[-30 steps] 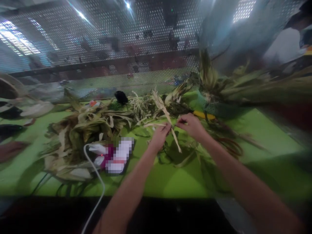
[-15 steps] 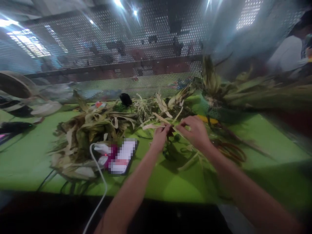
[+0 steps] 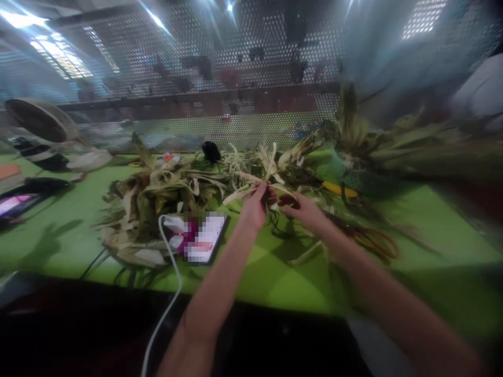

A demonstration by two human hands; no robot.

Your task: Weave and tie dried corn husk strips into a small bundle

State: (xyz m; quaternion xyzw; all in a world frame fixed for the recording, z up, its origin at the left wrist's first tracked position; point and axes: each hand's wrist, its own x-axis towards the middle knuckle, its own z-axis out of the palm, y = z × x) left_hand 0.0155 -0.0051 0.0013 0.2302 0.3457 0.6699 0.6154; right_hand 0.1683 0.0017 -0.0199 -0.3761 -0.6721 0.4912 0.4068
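The left hand [image 3: 255, 205] has its grip pinched on a pale dried leaf strip [image 3: 240, 192], fingers curled round it where the strip runs out to the left and slightly down. The right hand [image 3: 301, 209] sits just beside it, fingertips drawn together toward the same spot; blur hides whether its grip actually closes on the strip or on a dark bit between the two hands, so I cannot tell. Both hands hover low over the green table [image 3: 58, 235], near its middle, and the strip lies between them and the leaf pile behind.

Two heaps of dried leaves are in view. One leaf heap [image 3: 149, 199] sits left of the hands, broad and tangled, with one phone [image 3: 206, 243] lying at its near edge and one white cable [image 3: 168, 293] running from the phone toward the person. The other, a longer leaf bundle [image 3: 393, 146], lies to the right and behind, partly on a green mesh bag [image 3: 365, 180]. One yellow tool [image 3: 340, 189] pokes out beside that bag. A loose spread of thinner strips [image 3: 275, 162] fans up just behind the hands, with one small black object [image 3: 211, 151] to its left.

Behind the table stands a perforated metal screen [image 3: 236, 78]. At far left lies a second phone [image 3: 15, 203], its screen lit.
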